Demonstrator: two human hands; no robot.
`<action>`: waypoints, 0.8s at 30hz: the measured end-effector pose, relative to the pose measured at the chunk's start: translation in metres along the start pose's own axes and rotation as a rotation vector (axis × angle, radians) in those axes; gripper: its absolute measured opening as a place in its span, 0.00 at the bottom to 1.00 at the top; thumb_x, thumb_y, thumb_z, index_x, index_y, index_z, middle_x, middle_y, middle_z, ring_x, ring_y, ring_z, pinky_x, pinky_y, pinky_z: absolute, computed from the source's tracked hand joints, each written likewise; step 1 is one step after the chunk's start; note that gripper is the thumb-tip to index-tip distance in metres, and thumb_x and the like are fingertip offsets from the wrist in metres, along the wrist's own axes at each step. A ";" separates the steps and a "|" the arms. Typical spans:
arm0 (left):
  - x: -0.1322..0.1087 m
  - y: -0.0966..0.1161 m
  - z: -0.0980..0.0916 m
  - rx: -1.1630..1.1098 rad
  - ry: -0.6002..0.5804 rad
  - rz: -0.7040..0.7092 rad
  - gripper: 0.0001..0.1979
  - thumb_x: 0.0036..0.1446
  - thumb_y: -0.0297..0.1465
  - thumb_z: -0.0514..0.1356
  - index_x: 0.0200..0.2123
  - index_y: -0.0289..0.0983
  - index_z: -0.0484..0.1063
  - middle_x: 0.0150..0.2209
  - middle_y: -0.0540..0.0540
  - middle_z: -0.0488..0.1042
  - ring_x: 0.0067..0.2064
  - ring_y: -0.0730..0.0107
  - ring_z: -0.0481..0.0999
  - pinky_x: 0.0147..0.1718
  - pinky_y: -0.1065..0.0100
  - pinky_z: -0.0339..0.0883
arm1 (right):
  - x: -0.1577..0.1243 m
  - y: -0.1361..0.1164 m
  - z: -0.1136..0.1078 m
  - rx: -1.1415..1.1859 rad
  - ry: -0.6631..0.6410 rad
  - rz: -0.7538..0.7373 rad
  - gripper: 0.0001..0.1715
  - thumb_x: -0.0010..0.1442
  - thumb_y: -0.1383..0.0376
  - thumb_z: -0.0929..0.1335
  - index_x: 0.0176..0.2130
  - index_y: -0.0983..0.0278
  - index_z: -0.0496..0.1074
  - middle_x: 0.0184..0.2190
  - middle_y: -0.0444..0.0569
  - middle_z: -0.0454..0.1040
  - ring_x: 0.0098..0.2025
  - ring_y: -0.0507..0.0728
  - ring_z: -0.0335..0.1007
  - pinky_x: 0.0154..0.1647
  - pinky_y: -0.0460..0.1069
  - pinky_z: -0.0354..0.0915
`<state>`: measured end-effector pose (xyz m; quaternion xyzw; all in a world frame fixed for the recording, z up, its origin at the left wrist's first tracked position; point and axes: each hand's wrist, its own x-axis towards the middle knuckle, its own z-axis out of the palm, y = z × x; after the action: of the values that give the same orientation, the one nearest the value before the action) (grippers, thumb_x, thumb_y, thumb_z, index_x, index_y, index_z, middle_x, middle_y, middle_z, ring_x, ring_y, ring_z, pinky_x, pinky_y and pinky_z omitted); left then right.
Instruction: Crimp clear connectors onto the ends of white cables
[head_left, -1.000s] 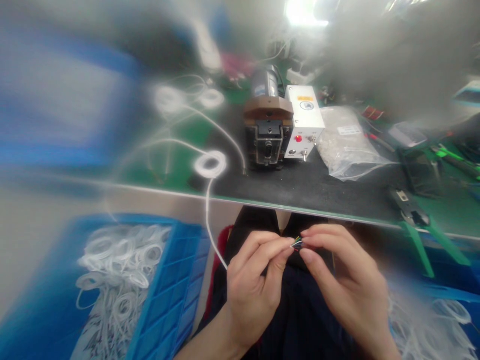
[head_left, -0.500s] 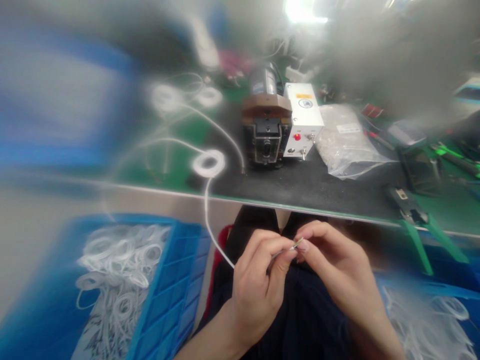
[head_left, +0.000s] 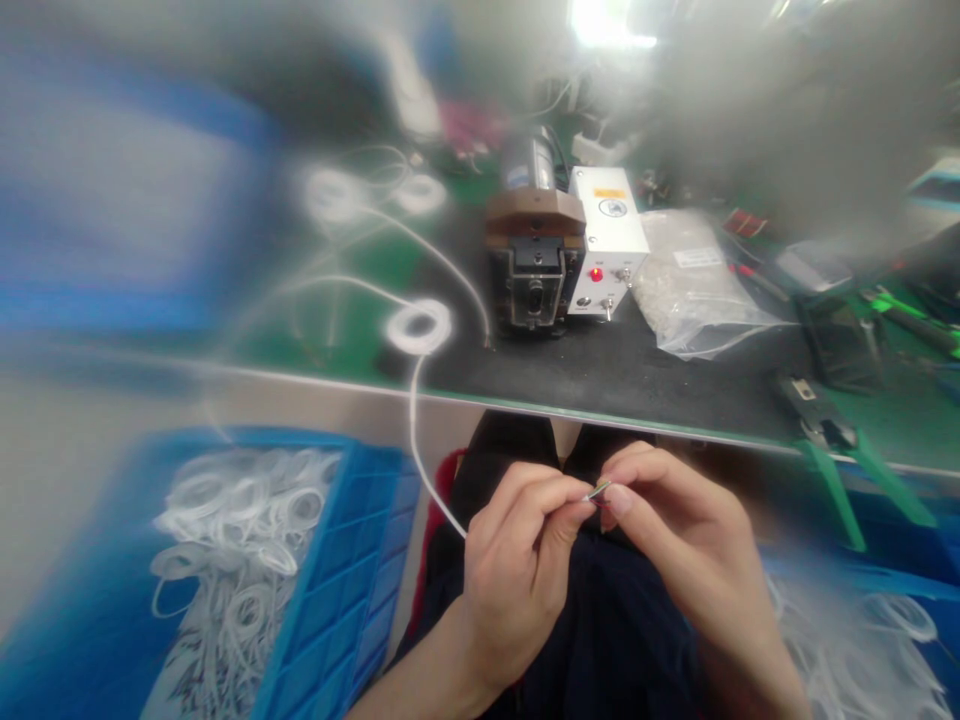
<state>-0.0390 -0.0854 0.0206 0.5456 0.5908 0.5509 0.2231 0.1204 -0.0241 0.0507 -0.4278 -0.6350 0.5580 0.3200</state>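
My left hand pinches the end of a white cable in front of my lap, below the bench edge. The cable runs up from my fingers to a white coil on the bench. My right hand pinches the thin coloured wire ends that stick out of the cable tip, fingertip to fingertip with my left hand. Both hands are closed on the cable end. A small crimping machine with a white control box and a lit red button stands on the bench straight ahead.
A blue crate of white cable coils sits at lower left. More coils lie at lower right. A clear plastic bag of small parts lies right of the machine. Green-handled pliers rest near the bench edge at right.
The spread coloured wire ends have been drawn together between my fingertips. Both hands stayed in nearly the same place, and the right hand's fingers closed in tighter.
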 end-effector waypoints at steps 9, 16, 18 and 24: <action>-0.005 -0.003 0.001 0.132 0.042 0.088 0.06 0.62 0.25 0.71 0.42 0.39 0.82 0.39 0.54 0.82 0.39 0.85 0.82 0.43 0.84 0.74 | 0.000 0.001 0.004 0.060 0.011 0.017 0.01 0.69 0.67 0.73 0.41 0.62 0.77 0.36 0.44 0.73 0.37 0.46 0.73 0.40 0.38 0.71; -0.004 -0.004 0.002 0.083 0.073 0.080 0.09 0.60 0.21 0.71 0.43 0.37 0.83 0.41 0.53 0.83 0.41 0.85 0.82 0.46 0.84 0.74 | -0.003 0.004 0.000 0.054 0.006 0.019 0.02 0.69 0.68 0.73 0.43 0.61 0.78 0.38 0.44 0.74 0.37 0.46 0.74 0.40 0.39 0.71; -0.003 -0.005 0.002 0.044 0.084 0.067 0.09 0.59 0.21 0.72 0.42 0.36 0.83 0.40 0.53 0.83 0.41 0.85 0.83 0.45 0.84 0.75 | -0.003 0.004 0.000 0.055 0.004 0.027 0.01 0.69 0.68 0.73 0.42 0.61 0.78 0.38 0.44 0.74 0.37 0.46 0.73 0.40 0.38 0.71; -0.002 -0.004 0.001 -0.077 0.069 -0.084 0.09 0.60 0.20 0.71 0.41 0.39 0.84 0.39 0.55 0.85 0.40 0.85 0.84 0.44 0.85 0.76 | -0.001 -0.001 0.007 0.045 0.024 -0.015 0.03 0.69 0.68 0.72 0.39 0.62 0.76 0.35 0.43 0.73 0.37 0.46 0.73 0.40 0.38 0.71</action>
<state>-0.0391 -0.0860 0.0164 0.4919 0.5991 0.5818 0.2463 0.1142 -0.0277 0.0506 -0.4222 -0.6216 0.5647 0.3414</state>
